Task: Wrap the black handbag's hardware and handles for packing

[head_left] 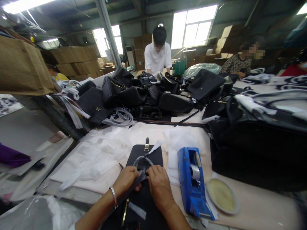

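Windows (195, 28) beyond far edge of table (259, 207) blown out; ceiling tube (24, 4) glaring. Roof (129, 9) dim. Black bag (259, 153) along right edge, deep shadow. Wide-angle stretch; near right corner blurred.

Bag (144, 196) bottom centre, on counter (261, 204). Thin sheets (96, 156) left of it; tape dispenser (185, 191) right, round dish (234, 209) beyond, lower right. Bag pile (134, 95) behind, mid-frame; person (157, 59) behind pile, upper centre. Large bag (254, 150) at right edge.
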Available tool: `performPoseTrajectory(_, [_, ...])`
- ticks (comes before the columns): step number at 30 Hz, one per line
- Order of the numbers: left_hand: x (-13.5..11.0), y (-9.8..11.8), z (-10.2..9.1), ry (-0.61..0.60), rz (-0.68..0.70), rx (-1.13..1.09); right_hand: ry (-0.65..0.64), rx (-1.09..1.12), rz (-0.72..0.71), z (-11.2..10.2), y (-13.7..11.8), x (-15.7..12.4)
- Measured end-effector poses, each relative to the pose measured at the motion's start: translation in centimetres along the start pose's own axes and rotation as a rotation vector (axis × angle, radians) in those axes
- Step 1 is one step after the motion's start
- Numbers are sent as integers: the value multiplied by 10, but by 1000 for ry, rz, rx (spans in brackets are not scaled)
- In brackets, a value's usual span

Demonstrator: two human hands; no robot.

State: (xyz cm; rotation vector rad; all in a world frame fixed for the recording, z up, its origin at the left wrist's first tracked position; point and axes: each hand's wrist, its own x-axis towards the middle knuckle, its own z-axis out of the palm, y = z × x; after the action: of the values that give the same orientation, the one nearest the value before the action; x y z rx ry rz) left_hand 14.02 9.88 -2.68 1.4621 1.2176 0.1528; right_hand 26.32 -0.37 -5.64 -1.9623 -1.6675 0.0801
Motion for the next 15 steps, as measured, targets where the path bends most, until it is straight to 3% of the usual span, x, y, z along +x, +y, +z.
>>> performPoseTrajectory(4, [1, -2, -3, 8, -3, -7, 1, -23, 89, 0, 0, 0])
performPoseTrajectory(9, [6, -10, 3, 20, 23, -8, -38, -9, -53, 2, 3, 1])
performPoseTrajectory(11, [5, -13, 4, 15, 38, -9, -69, 54, -58, -4, 7, 3])
performPoseTrajectory(15, [-3, -18, 2, 33, 63, 3, -61, 286, 66, -22, 7, 19])
